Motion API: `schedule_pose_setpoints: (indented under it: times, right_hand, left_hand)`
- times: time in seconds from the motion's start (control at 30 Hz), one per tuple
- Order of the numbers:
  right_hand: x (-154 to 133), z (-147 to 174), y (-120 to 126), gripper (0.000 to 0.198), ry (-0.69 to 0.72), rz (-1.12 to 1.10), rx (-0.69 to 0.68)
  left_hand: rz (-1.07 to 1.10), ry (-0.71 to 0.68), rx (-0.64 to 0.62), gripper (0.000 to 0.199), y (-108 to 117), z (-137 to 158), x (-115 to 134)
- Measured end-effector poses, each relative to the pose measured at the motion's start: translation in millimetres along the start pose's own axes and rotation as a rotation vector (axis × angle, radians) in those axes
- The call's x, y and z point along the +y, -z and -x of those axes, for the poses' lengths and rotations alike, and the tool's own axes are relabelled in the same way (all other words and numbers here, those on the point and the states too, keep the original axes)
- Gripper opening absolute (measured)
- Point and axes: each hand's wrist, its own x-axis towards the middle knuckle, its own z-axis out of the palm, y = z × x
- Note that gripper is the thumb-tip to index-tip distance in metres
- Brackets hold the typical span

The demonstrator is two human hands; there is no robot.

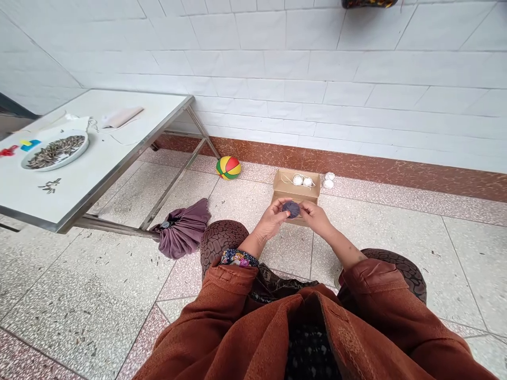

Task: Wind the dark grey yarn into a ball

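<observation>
A small dark grey-blue ball of yarn (pixel 291 209) is held up in front of my knees. My left hand (pixel 272 218) grips it from the left, thumb across its front. At its right edge, the fingers of my right hand (pixel 316 215) are pinched together against the yarn; any loose strand between them is too fine to see. Just beyond my hands, an open cardboard box (pixel 278 188) stands on the floor. White balls of yarn (pixel 303 181) with loose strands show at its far side. More white balls (pixel 328 180) lie just right of the box.
To the left stands a metal-framed table (pixel 130 126) bearing a plate (pixel 85 150) of sunflower seeds. A purple cloth bag (pixel 184 227) hangs by its leg. A coloured ball (pixel 228 168) rests on the floor near the tiled wall (pixel 253 63).
</observation>
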Motion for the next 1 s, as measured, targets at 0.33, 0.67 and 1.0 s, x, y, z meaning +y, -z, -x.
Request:
schedule_pose_setpoints:
  times: [0.33, 0.67, 1.0]
  right_hand:
    - [-33.9, 15.9, 5.7, 0.02, 0.186, -0.095, -0.185]
    - [-33.5, -46.2, 34.1, 0.024, 0.083, -0.087, 0.033]
    - [-21.8, -27.3, 21.1, 0.024, 0.262, 0.023, -0.178]
  left_hand:
    - [-0.251, -0.015, 0.312, 0.057, 12.0, -11.2, -10.5]
    - [-0.348, -0.021, -0.224, 0.091, -3.5, -20.7, 30.1]
    - [-0.451, -0.074, 0.139, 0.08, 12.9, -65.1, 21.4]
